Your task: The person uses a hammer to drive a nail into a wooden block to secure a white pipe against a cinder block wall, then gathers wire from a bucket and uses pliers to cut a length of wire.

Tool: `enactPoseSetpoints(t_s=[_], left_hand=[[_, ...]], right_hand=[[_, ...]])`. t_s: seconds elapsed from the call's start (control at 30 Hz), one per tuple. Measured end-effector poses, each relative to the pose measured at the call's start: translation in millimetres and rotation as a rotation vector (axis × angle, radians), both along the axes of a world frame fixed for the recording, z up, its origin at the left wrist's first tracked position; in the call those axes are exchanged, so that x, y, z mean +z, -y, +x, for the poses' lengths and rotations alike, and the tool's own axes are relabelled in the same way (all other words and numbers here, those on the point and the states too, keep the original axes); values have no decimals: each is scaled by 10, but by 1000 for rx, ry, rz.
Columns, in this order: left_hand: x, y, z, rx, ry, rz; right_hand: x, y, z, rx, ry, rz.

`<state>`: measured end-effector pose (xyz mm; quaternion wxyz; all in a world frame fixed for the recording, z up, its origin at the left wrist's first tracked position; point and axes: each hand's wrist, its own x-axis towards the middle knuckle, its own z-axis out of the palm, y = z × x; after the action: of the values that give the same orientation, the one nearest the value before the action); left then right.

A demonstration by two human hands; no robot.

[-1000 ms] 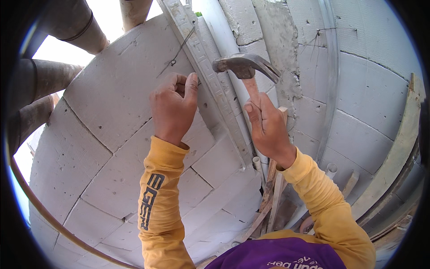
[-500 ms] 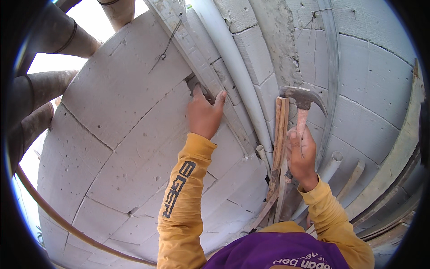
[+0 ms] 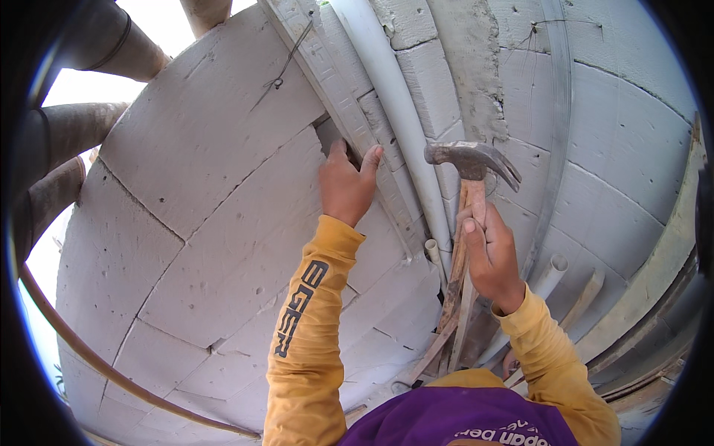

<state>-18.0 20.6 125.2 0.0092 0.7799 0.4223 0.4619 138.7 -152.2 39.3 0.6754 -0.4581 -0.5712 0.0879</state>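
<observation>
Mostly pale block wall (image 3: 238, 245), left hand (image 3: 347, 187) at gap (image 3: 326, 132), white pipe (image 3: 396, 108) nearby.

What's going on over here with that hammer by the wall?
Someone is at a wall of pale grey rectangular blocks, using both hands. The right hand grips a claw hammer with a dark metal head and pinkish handle, head uppermost. The left hand has its fingers at a dark gap in the blocks, beside a long, straight pale grey strip. Whether those fingers hold anything is hidden.
</observation>
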Motion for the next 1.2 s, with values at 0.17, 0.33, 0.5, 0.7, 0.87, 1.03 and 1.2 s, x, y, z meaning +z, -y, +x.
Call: enactPoseSetpoints(t_s=[0.17,0.33,0.5,0.7,0.87,1.03,1.2], left_hand=[[26,7,15,-27,34,-24],[40,7,26,-26,32,8],[-55,-62,-22,-114,-65,180],[-111,-29,46,-22,20,-8],[-111,-67,-15,-110,119,-32],[-547,-432,140,-381,306,-32],[-614,-412,193,-672,516,-303]], right_hand=[[658,-314,-88,-41,178,341],[1185,-620,-366,-10,39,682],[1167,-1132,-488,-59,291,386],[643,-779,-371,27,180,320],[-670,-259,-134,-42,106,131],[-2300,821,58,-199,-27,-792],[-3411,2176,-150,-322,119,-1328]])
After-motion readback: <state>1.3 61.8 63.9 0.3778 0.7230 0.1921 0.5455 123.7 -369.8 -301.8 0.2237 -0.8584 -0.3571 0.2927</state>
